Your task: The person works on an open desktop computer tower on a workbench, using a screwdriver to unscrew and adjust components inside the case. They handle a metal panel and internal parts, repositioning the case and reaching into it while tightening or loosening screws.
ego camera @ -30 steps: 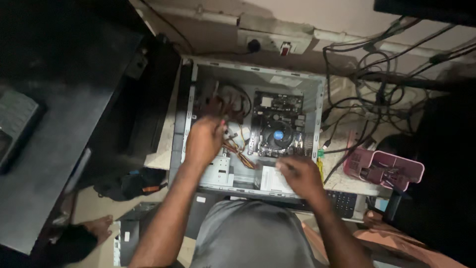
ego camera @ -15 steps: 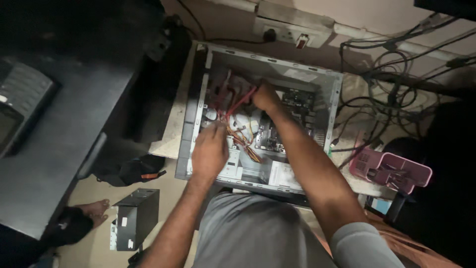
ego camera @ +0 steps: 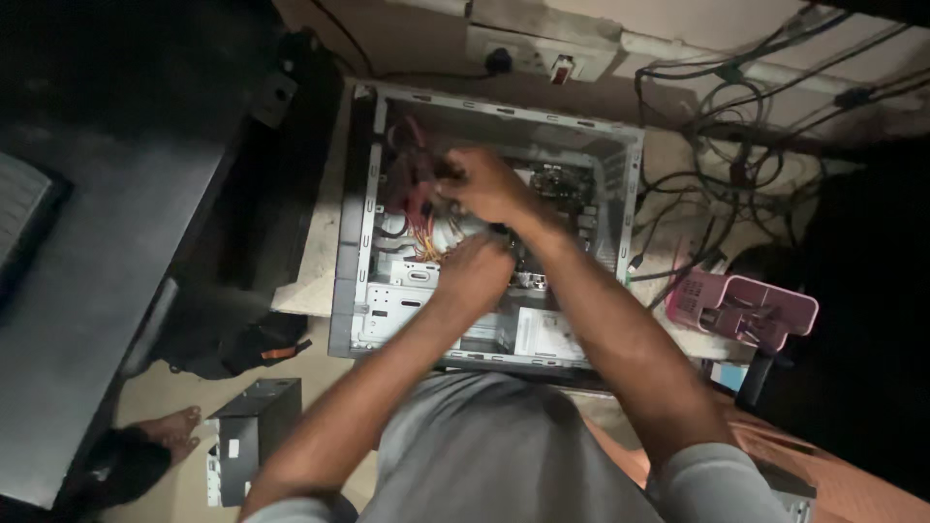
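An open grey computer case lies flat on the floor in front of me, its inside facing up. My right hand reaches across to the case's upper left and is closed on a bundle of red, yellow and black cables. My left hand sits lower, near the middle of the case, fingers curled down among the wires; what it grips is hidden. The green motherboard shows partly behind my right hand.
A dark desk stands at the left. A small black box-shaped unit lies on the floor beside a bare foot. A pink tray and tangled cables lie at the right. A wall socket strip is above the case.
My right hand has moved from the case's lower right up to the cable bundle at its upper left. My left hand has dropped from the upper left to the case's middle.
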`<action>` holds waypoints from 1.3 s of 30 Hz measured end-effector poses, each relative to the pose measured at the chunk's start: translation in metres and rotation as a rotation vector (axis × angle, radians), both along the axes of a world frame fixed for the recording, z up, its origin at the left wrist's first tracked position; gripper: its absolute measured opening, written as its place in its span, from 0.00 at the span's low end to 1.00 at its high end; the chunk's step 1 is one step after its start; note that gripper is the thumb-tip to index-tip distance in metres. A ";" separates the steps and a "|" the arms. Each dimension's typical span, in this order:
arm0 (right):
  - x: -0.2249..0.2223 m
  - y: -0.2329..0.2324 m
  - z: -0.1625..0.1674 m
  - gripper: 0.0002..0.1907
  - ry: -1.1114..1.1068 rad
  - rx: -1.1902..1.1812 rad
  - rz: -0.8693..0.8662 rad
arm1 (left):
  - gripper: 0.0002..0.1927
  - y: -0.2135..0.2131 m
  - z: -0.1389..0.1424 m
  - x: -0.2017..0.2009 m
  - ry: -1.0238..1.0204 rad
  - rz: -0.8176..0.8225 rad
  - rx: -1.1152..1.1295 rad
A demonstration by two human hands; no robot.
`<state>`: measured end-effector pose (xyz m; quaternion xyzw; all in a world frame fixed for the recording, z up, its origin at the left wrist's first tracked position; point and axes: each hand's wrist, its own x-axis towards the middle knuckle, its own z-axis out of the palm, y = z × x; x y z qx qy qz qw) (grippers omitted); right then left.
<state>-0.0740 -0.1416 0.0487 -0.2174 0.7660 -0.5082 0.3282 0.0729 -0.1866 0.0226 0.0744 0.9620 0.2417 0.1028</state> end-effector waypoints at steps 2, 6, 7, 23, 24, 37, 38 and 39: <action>0.006 -0.010 0.006 0.19 -0.050 0.103 -0.002 | 0.13 0.012 -0.031 -0.041 0.376 0.129 -0.144; 0.022 -0.023 0.023 0.15 0.371 0.330 0.133 | 0.12 0.024 -0.075 -0.095 0.363 0.695 -0.373; 0.030 -0.026 0.028 0.14 0.362 0.386 0.148 | 0.12 0.023 -0.081 -0.092 0.353 0.606 -0.321; 0.101 -0.014 0.145 0.34 0.807 0.530 0.040 | 0.15 -0.017 0.005 -0.063 0.278 0.303 0.639; 0.110 -0.008 0.147 0.33 0.918 0.319 -0.018 | 0.16 -0.017 0.019 -0.063 0.264 0.300 0.761; 0.089 0.125 0.112 0.23 0.542 0.077 -0.518 | 0.19 -0.008 0.060 -0.070 0.086 0.154 1.535; 0.087 0.130 0.107 0.20 0.382 0.065 -0.552 | 0.19 -0.003 0.061 -0.070 0.081 0.135 1.549; 0.082 0.136 0.102 0.19 0.368 -0.006 -0.526 | 0.19 0.001 0.063 -0.072 0.080 0.118 1.564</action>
